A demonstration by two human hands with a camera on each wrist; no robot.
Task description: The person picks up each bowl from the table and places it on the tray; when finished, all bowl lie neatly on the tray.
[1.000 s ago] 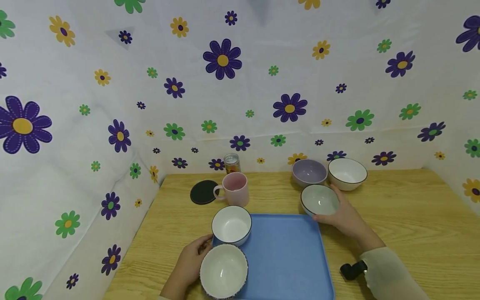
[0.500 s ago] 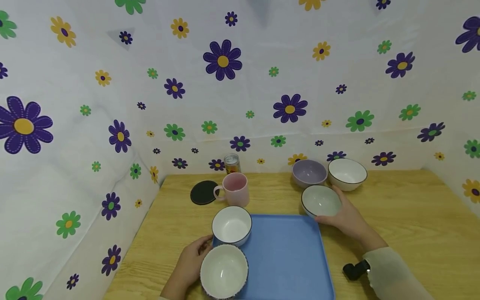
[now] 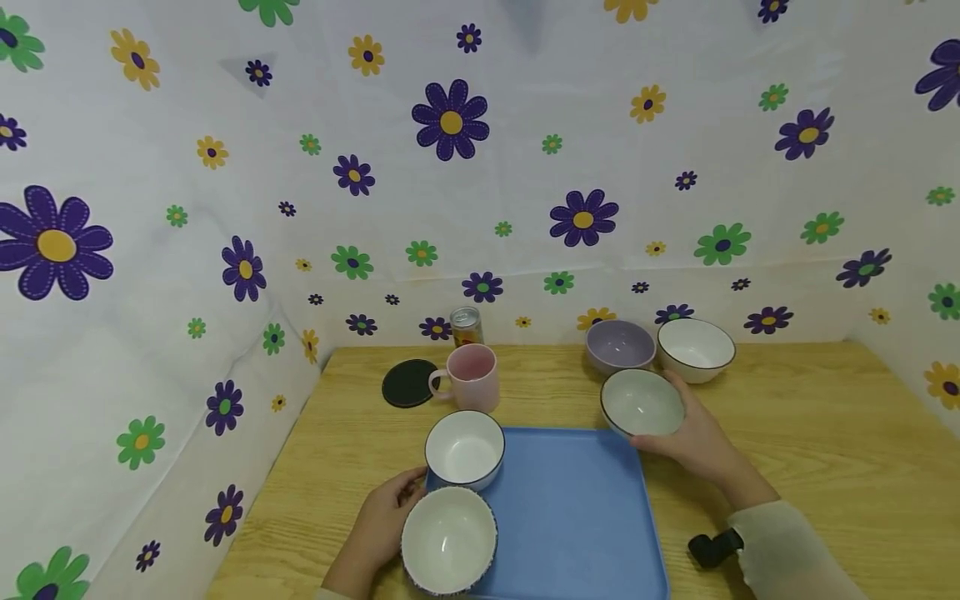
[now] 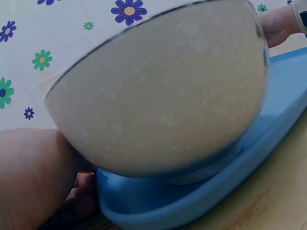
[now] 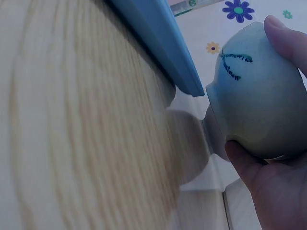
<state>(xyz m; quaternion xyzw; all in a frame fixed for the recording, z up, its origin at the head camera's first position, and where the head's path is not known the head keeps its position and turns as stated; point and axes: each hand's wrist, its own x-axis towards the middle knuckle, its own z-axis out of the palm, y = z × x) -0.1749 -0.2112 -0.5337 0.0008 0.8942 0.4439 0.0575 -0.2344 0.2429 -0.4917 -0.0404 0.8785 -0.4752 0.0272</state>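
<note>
My right hand (image 3: 690, 442) grips a white bowl (image 3: 641, 402) with a dark rim, thumb on the near side and fingers on the far side. That bowl is raised above the table at the tray's far right corner; its green-marked outside (image 5: 261, 91) shows in the right wrist view. At the left edge of the blue tray (image 3: 570, 508), my left hand (image 3: 382, 521) holds the rim, its thumb hidden. Two more bowls stand along the tray's left side: a dark-rimmed white bowl (image 3: 465, 450) and, nearer, a cream bowl (image 3: 448, 542) with a speckled rim.
Behind the held bowl stand a purple bowl (image 3: 619, 346) and another white bowl (image 3: 696, 350). A pink mug (image 3: 474, 379), a can (image 3: 467, 325) and a black round coaster (image 3: 409, 383) are at the back left. Flower-print sheeting (image 3: 525, 167) encloses the wooden table (image 3: 825, 433).
Very little differs. My right hand and its bowl stay at the tray's far right corner with only a slight shift; my left hand keeps its place. The head view has turned a little.
</note>
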